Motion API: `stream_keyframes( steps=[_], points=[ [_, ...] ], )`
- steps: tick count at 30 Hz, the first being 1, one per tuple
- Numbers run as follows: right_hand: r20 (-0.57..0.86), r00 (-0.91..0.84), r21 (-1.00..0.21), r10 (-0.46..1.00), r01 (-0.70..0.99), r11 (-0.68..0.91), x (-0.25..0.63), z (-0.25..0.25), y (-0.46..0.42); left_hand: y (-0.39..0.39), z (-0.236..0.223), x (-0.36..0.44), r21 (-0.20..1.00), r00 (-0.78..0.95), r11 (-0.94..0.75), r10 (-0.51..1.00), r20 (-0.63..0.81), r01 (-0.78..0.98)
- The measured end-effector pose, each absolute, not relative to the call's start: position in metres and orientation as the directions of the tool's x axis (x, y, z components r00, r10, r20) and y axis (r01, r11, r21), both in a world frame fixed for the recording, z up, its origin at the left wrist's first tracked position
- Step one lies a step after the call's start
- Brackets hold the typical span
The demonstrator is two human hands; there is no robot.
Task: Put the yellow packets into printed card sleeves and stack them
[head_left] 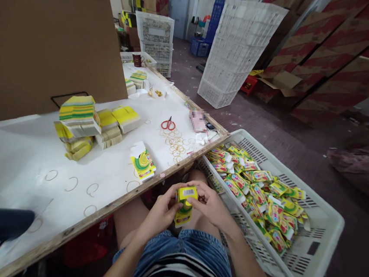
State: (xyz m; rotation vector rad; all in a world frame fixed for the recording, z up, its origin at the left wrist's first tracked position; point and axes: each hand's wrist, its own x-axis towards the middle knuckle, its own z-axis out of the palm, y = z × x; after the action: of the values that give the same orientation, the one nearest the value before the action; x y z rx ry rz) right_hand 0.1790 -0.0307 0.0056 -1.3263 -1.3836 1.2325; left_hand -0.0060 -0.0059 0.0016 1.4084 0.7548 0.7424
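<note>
yellow box (184,208): barcode (188,192), lettering (182,219) too small to read | piled small boxes (259,194): lettering likewise unreadable

Your L hand (161,210) & R hand (210,202) sit just off the raw-wood table edge (112,207), which blocks a low fwd reach. On yr R, the white slatted plastic crate (315,255) has its near rim in the way; pass over. Btwn the dark-blue handled mug (11,224) & flat yellow-green printed carton (143,163) there's room, w/ thin tan rubber bands (77,182) lying low. Tall brown cardboard panel (50,43) walls off far L.
</note>
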Motion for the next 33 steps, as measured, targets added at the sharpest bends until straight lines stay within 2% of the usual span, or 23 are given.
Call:
stream_keyframes(
  steps=[4, 7, 10, 13, 18, 20, 22, 23, 25, 26, 28, 30, 33],
  points=[
    [-0.013, 0.022, -0.908, 1.0, 0.419, -0.021, 0.173, 0.008, -0.029, -0.007, -0.001, -0.004, 0.985, 0.595, 0.154, 0.8, -0.077, -0.08],
    [0.027, 0.036, -0.874, 0.999, 0.486, 0.006, 0.17, 0.006, -0.029, -0.005, 0.0, -0.004, 0.949, 0.571, 0.269, 0.81, -0.131, -0.164],
    [0.048, 0.032, -0.885, 0.998, 0.464, 0.028, 0.17, 0.003, -0.03, -0.001, 0.002, -0.004, 0.929, 0.548, 0.316, 0.82, -0.165, -0.193],
    [0.114, 0.104, -0.903, 0.988, 0.426, 0.06, 0.172, -0.004, -0.031, -0.001, 0.001, -0.001, 0.924, 0.549, 0.324, 0.819, -0.168, -0.201],
    [0.141, 0.165, -0.967, 0.976, 0.235, 0.1, 0.173, -0.007, -0.036, -0.007, -0.005, 0.012, 0.959, 0.55, 0.234, 0.828, -0.11, -0.161],
    [0.245, 0.258, -0.935, 0.934, 0.319, 0.157, 0.181, 0.0, -0.04, -0.003, -0.006, 0.01, 0.992, 0.494, 0.085, 0.869, -0.029, -0.091],
    [0.453, 0.445, -0.825, 0.773, 0.537, 0.174, 0.195, 0.011, -0.042, 0.011, -0.006, -0.001, 0.987, 0.35, -0.14, 0.931, 0.102, 0.084],
    [0.557, 0.511, -0.751, 0.654, 0.646, 0.135, 0.203, 0.016, -0.041, 0.02, -0.007, -0.01, 0.942, 0.253, -0.237, 0.951, 0.176, 0.236],
    [0.681, 0.533, -0.636, 0.502, 0.771, 0.043, 0.215, 0.021, -0.036, 0.039, -0.014, -0.03, 0.821, 0.051, -0.263, 0.96, 0.276, 0.507],
    [0.692, 0.511, -0.611, 0.51, 0.791, 0.037, 0.216, 0.02, -0.031, 0.047, -0.018, -0.04, 0.766, 0.01, -0.224, 0.962, 0.273, 0.603],
    [0.642, 0.448, -0.632, 0.623, 0.769, 0.098, 0.205, 0.011, -0.015, 0.057, -0.031, -0.053, 0.71, 0.015, -0.162, 0.978, 0.209, 0.685],
    [0.548, 0.382, -0.698, 0.745, 0.699, 0.156, 0.177, -0.003, 0.008, 0.06, -0.042, -0.057, 0.701, 0.049, -0.17, 0.981, 0.19, 0.693],
    [0.36, 0.222, -0.741, 0.906, 0.658, 0.133, 0.12, -0.022, 0.048, 0.056, -0.053, -0.054, 0.738, 0.053, -0.181, 0.98, 0.194, 0.651]
  ],
)
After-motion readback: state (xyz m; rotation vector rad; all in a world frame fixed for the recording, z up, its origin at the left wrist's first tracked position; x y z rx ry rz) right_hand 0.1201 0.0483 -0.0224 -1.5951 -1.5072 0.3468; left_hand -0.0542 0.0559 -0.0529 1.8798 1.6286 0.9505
